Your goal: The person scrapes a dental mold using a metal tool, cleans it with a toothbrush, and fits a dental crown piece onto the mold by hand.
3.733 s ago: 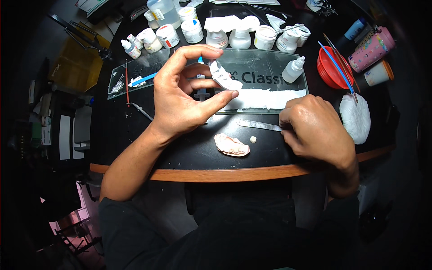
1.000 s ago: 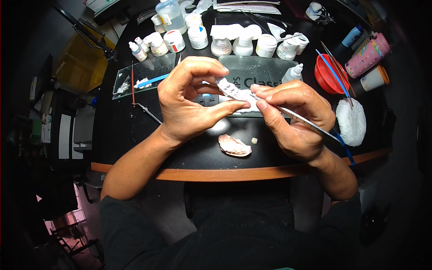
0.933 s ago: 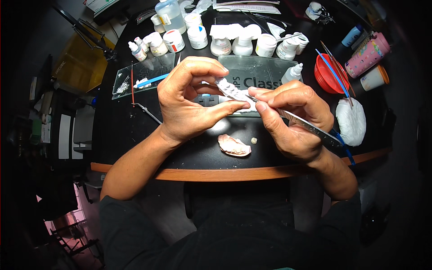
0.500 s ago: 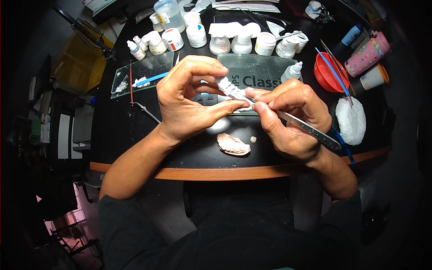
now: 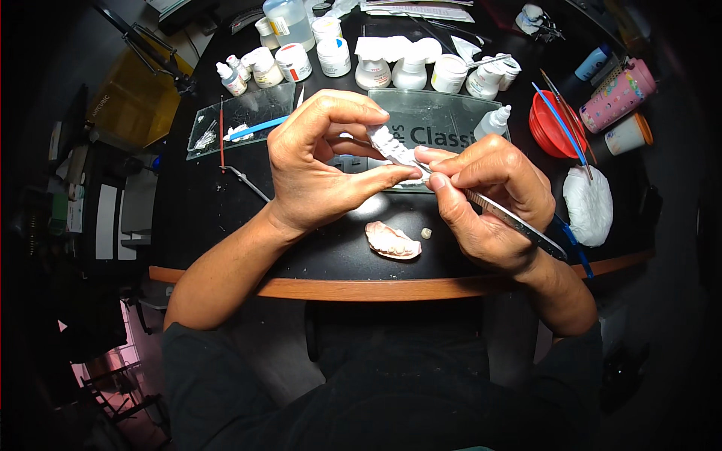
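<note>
My left hand (image 5: 316, 161) grips a white plaster dental model (image 5: 388, 144) between thumb and fingers, raised above the desk. In my right hand (image 5: 496, 199) is a pair of metal tweezers (image 5: 519, 224), held like a pen, its tip up against the model's right end. Fingertips hide the exact contact, and I cannot tell whether the tweezers pinch anything. Below the hands a pinkish partial dental model (image 5: 392, 242) lies on the desk, with a small tooth-coloured piece (image 5: 426, 234) to its right.
Behind my hands are a glass slab (image 5: 451, 113) and a smaller slab (image 5: 248, 113) with white material and a blue-handled tool (image 5: 259, 128). Jars (image 5: 333, 57) line the back. A red bowl (image 5: 556, 124), a pink tumbler (image 5: 618, 92) and a white pad (image 5: 589, 207) stand right.
The whole view has shifted slightly. Both hands keep nearly the same pose around the model, and the tweezers have turned a little in my right hand.
</note>
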`<act>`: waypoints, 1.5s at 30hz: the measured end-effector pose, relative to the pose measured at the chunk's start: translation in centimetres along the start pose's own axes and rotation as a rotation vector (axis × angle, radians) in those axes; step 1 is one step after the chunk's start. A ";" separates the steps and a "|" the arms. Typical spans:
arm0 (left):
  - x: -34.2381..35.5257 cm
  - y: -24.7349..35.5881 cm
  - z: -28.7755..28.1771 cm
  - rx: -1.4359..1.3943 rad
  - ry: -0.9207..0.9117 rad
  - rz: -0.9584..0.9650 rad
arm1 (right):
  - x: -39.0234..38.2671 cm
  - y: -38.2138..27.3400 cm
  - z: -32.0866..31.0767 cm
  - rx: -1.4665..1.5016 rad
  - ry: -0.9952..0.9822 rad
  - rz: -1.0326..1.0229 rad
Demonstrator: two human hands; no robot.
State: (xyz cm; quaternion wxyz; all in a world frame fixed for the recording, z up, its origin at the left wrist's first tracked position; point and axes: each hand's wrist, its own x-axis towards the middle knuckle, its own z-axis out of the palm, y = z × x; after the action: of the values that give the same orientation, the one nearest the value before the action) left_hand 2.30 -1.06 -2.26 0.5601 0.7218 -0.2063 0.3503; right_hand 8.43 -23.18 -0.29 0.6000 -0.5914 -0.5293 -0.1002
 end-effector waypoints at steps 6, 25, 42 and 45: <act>0.1 0.1 0.0 0.009 -0.003 -0.007 | 0.0 0.2 0.2 -0.009 0.033 -0.007; 0.1 0.2 -0.2 -0.072 -0.023 -0.081 | 0.7 -0.1 0.2 -0.072 0.016 -0.075; 0.2 0.1 -0.5 -0.135 -0.074 -0.116 | 0.7 -0.8 -0.6 -0.094 -0.106 -0.082; 0.3 0.1 -0.5 -0.156 -0.076 -0.139 | 0.8 -0.8 -0.6 -0.096 -0.112 -0.093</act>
State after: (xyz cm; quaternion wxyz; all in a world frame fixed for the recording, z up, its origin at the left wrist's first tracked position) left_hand 2.26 -0.59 -1.89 0.6292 0.7014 -0.2035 0.2660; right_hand 8.48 -23.48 0.98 0.5349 -0.5989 -0.5837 -0.1201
